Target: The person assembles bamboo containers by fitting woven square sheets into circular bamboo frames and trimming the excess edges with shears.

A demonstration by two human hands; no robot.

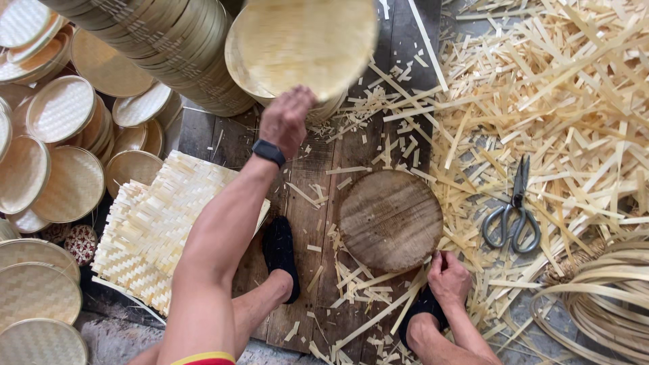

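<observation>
- Left hand (pixel 287 120): fingers closed on near rim of round woven bamboo tray (pixel 307 44), far centre; light, stiff, rim-held.
- Right hand (pixel 447 277): near right, grip unclear, beside round wooden block (pixel 391 220).

Single view only, head cam, so nothing is overlapping with a second view. It's looking almost straight down from above the person onto the wooden floor boards (pixel 318 203), fairly close in. Person's knees and feet are sitting at the bottom edge, arms reaching up-frame. Top of frame is cutting off the stacked trays (pixel 169 47); top centre is probably motion-blurred.
</observation>
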